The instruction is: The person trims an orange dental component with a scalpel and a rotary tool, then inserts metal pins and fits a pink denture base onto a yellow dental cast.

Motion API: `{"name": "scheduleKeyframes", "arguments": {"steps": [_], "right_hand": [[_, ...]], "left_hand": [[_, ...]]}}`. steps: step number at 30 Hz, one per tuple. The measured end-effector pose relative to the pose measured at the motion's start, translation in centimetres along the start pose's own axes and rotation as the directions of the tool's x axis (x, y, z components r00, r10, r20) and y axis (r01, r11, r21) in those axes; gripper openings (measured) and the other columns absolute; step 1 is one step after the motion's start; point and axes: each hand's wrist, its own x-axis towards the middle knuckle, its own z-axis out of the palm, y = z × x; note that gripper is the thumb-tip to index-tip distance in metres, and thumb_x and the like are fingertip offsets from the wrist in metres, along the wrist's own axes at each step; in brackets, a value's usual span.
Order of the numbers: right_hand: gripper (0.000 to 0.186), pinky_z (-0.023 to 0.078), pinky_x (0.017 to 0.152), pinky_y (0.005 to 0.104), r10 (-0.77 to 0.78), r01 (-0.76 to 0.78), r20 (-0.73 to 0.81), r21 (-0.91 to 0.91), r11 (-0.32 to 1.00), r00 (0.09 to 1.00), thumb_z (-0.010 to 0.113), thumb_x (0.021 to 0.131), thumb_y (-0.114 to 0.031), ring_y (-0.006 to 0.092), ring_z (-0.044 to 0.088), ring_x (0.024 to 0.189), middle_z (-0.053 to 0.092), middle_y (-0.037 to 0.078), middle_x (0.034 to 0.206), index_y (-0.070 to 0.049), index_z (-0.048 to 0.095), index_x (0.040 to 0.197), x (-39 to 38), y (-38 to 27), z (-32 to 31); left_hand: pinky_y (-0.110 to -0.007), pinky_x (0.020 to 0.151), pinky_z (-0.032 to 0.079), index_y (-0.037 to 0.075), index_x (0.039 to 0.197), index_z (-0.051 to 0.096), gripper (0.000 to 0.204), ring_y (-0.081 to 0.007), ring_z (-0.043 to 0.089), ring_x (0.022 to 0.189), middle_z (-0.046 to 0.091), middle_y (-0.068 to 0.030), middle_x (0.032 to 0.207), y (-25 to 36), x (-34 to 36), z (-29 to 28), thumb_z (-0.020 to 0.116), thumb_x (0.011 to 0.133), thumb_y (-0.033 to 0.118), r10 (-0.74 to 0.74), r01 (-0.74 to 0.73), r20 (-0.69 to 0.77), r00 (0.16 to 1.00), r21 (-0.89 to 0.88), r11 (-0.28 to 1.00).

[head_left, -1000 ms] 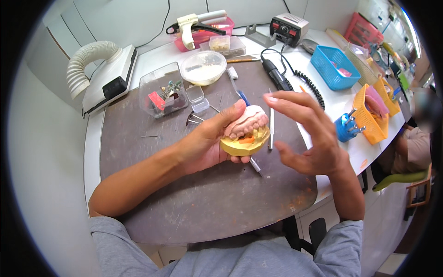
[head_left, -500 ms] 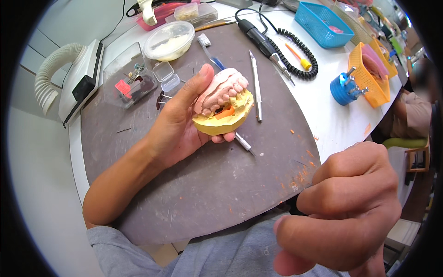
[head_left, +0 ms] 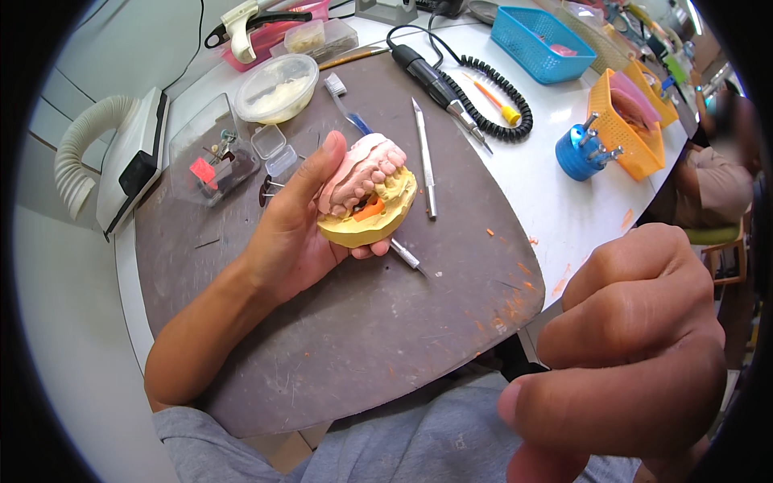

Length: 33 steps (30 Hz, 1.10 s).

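My left hand (head_left: 290, 233) grips a dental model, its thumb behind the pink upper cast (head_left: 354, 177) and its fingers under the yellow lower cast (head_left: 366, 233). The two casts sit together, tilted, with a piece of orange wax (head_left: 370, 210) showing between them. Close to the camera at the lower right, my right hand (head_left: 628, 346) is curled with its fingers closed. Whatever it may hold is hidden. Just below the model lies a metal-handled knife (head_left: 409, 256), partly covered by my left hand. Beyond the model lies a slim silver carving tool (head_left: 425, 161).
A toothbrush (head_left: 346, 103), a round tub (head_left: 278, 88) and a clear box of small parts (head_left: 213, 161) lie behind my left hand. Farther right are a corded handpiece (head_left: 431, 76), a blue bur stand (head_left: 581, 153) and baskets. Orange shavings dot the mat (head_left: 338, 346). Another person sits far right.
The whole scene has shifted slightly left in view. My right hand has moved a little right and looks larger, still curled. My left hand keeps its hold on the dental model.
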Motion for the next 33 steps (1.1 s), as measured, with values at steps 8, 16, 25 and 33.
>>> {"name": "scheduleKeyframes", "arguments": {"steps": [8, 16, 25, 33], "right_hand": [[0.02, 0.042, 0.048, 0.0244, -0.118, 0.106, -0.224, -0.063, 0.992, 0.967, 0.08, 0.088, -0.02, 0.014, 0.057, 0.056, 0.065, 0.005, 0.071, -0.004, 0.069, 0.089, 1.7, 1.9, 2.0], [0.019, 0.045, 0.05, 0.0243, -0.189, 0.167, -0.176, -0.136, 0.977, 0.966, 0.079, 0.088, -0.016, 0.0146, 0.061, 0.062, 0.069, 0.009, 0.079, 0.001, 0.073, 0.094, 4.7, 7.3, 4.2], [0.039, 0.05, 0.053, 0.024, -0.048, 0.044, -0.036, -0.109, 0.993, 0.998, 0.082, 0.083, -0.021, 0.0126, 0.063, 0.068, 0.068, 0.013, 0.121, -0.006, 0.073, 0.119, 5.0, 7.6, 6.1], [0.032, 0.058, 0.071, 0.0348, 0.025, -0.025, 0.001, 0.073, 0.997, 1.0, 0.076, 0.085, -0.017, 0.026, 0.071, 0.086, 0.067, 0.008, 0.114, -0.009, 0.067, 0.115, 4.7, 8.1, 7.0]], "left_hand": [[-0.023, 0.054, 0.043, 0.002, 0.138, 0.052, 0.08, -0.0154, 0.063, 0.07, 0.067, -0.0112, 0.109, 0.0, -0.4, -0.1, 0.041, 0.098, 0.07, 0.008, -0.008, 0.016, 1.0, -0.007, 1.0], [-0.027, 0.063, 0.048, 0.004, 0.128, 0.056, 0.072, -0.0159, 0.063, 0.077, 0.065, -0.0072, 0.102, -0.4, -0.6, -0.4, 0.048, 0.098, 0.069, 0.063, -0.065, 0.068, 0.996, 0.024, 0.998], [-0.029, 0.07, 0.05, 0.008, 0.131, 0.052, 0.072, -0.0135, 0.061, 0.092, 0.062, -0.0049, 0.11, -0.4, -1.1, 0.5, 0.049, 0.096, 0.071, 0.091, -0.092, 0.056, 0.994, 0.022, 0.996], [-0.029, 0.066, 0.042, 0.012, 0.131, 0.052, 0.074, -0.0106, 0.056, 0.085, 0.06, -0.0024, 0.11, -1.1, -0.9, 0.1, 0.038, 0.096, 0.076, 0.103, -0.105, 0.068, 0.992, 0.021, 0.994]]}}
